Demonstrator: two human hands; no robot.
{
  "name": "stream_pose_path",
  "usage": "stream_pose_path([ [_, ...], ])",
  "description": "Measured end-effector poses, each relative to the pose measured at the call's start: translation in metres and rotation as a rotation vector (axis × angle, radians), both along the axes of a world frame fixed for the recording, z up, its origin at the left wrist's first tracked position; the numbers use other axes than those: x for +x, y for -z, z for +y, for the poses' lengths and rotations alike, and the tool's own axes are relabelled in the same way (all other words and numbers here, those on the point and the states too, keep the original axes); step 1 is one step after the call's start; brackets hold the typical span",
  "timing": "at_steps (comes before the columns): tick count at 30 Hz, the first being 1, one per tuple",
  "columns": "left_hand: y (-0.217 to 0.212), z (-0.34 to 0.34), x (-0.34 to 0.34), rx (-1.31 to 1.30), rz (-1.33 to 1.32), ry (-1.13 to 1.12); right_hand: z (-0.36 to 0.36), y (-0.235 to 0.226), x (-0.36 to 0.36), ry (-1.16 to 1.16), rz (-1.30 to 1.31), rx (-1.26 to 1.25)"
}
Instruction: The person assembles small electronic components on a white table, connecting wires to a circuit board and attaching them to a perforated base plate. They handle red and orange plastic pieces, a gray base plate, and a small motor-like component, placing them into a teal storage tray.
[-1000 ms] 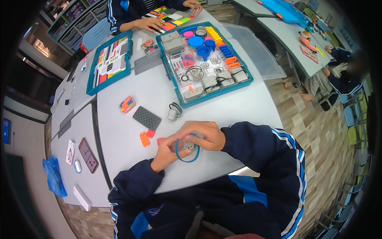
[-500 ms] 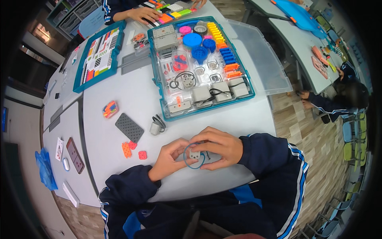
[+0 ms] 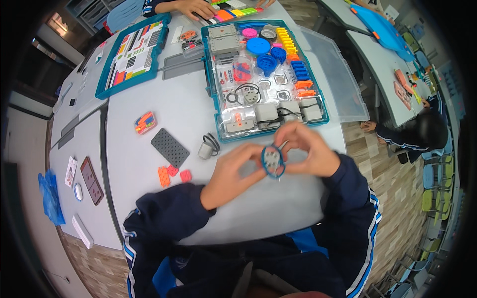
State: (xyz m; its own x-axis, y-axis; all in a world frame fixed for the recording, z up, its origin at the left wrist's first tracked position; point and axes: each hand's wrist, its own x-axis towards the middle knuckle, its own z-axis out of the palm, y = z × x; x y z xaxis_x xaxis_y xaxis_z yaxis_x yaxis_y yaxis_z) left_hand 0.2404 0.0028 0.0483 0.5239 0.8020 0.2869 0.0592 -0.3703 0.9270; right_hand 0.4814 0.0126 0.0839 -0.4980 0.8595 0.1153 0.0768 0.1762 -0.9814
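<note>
Two-handed grip on the grey piece (image 3: pixel 272 158)!

Head view: left hand (image 3: pixel 233 171) pinches its left side, right hand (image 3: pixel 309 153) its right, fingers narrow, blue ring (image 3: pixel 264 164) circling it. It's above the near tabletop (image 3: pixel 258 213), nearer than the teal box (image 3: pixel 240 137); studded plate (image 3: pixel 170 148) lies left.

I had a white table (image 3: pixel 126 149) spread across the middle of the frame, and a second pale table (image 3: pixel 367 54) stood at the upper right. Wood-patterned floor (image 3: pixel 397 186) showed on my right and again at the lower left. Blue and green chairs (image 3: pixel 426 200) lined the right edge. To my left ran a pale wall (image 3: pixel 30 149); at the upper left, grey drawers (image 3: pixel 88 27) stood near a light-blue chair (image 3: pixel 126 17), with a warm bright patch (image 3: pixel 57 24) beyond.
</note>
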Motion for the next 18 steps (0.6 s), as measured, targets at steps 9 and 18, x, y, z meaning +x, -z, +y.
stream_pose_path([
  [9,-0.033,0.035,0.011,-0.177,-0.264,0.003,0.027,-0.073,0.02,0.309,-0.161,0.027],
  [18,-0.05,0.039,-0.007,-0.195,-0.317,-0.036,0.018,-0.121,0.043,-0.08,-0.198,0.155],
])
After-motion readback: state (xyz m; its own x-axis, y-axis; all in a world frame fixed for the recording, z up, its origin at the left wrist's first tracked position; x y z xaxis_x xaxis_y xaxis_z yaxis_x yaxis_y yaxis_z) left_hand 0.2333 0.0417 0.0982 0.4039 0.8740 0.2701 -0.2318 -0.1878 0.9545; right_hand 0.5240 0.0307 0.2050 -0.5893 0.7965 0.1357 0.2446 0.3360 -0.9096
